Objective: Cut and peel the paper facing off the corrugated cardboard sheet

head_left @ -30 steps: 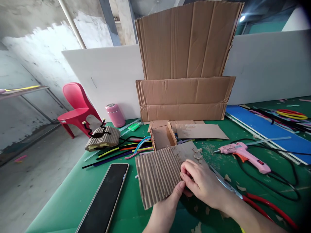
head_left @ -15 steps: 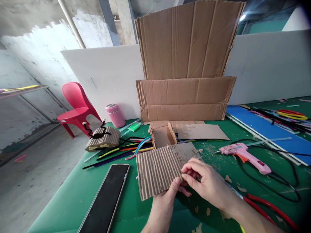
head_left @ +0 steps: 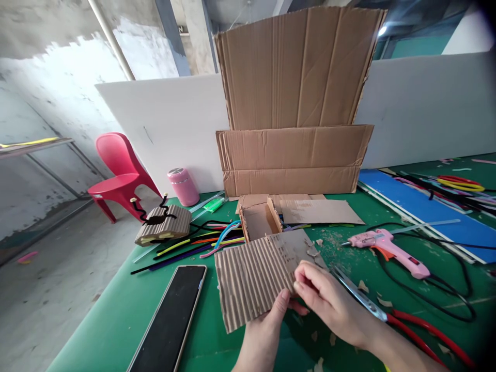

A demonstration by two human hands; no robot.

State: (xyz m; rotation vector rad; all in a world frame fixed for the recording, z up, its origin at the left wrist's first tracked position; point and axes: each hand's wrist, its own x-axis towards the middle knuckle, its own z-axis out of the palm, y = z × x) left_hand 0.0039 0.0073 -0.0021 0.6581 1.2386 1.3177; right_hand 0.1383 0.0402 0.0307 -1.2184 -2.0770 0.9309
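A rectangular sheet of corrugated cardboard (head_left: 251, 279) is held tilted over the green table, its ridges bare on most of the face and a smooth paper strip still on its right part. My left hand (head_left: 267, 325) grips the lower edge, thumb on top and fingers underneath. At the right edge my right hand (head_left: 325, 299) is closed in a pinch against the cardboard; its fingertips hide whatever small bit is between them. Just behind the sheet sits an open cardboard tray (head_left: 260, 219). Scraps of torn paper (head_left: 363, 285) lie around my right hand.
Red-handled scissors (head_left: 382, 312) lie partly under my right forearm. Further right rests a pink glue gun (head_left: 383, 247) with its black cord. A phone (head_left: 170, 320), colourful pipe cleaners (head_left: 194, 243) and a corrugated cardboard figure (head_left: 165, 223) are on the left. Tall cardboard panels (head_left: 294, 155) stand behind.
My right hand has shifted slightly right and down along the cardboard's edge, baring more of the scissors. The sheet has tipped and dropped a little. The view has moved slightly.
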